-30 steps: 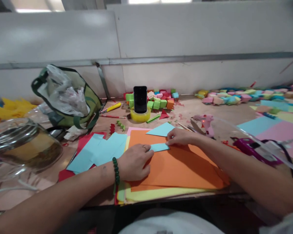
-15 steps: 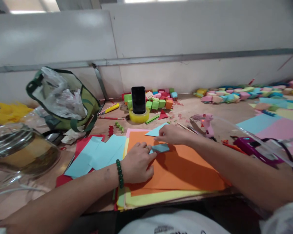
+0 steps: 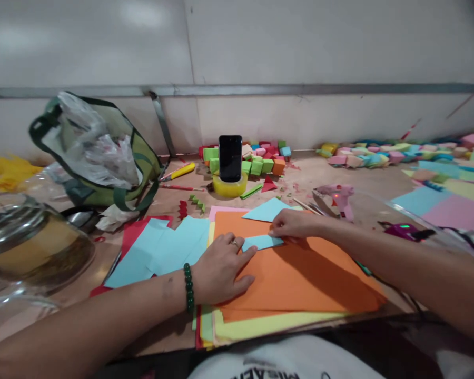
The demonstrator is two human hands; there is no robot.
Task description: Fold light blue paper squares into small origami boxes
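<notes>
My light-blue paper strip (image 3: 264, 242) is lying on the orange paper (image 3: 304, 287), spanning the gap between my two hands, its long axis running sideways, nearly level from left to right. Neither grip is clearly nearer, as both are touching it: my left hand (image 3: 222, 269) is covering the left end, its fingers resting flat and its thumb spreading apart on the side nearer me, so that grip is standing wide. My right hand (image 3: 298, 223) is coming in from the other side, its bunched fingertips (image 3: 274, 232) meeting the strip's far edge close to the right end; I cannot tell whether they are pinching the paper or only pressing it. Beyond the strip, a light-blue pointed paper piece (image 3: 265, 210) is lying just beside my right knuckles.
</notes>
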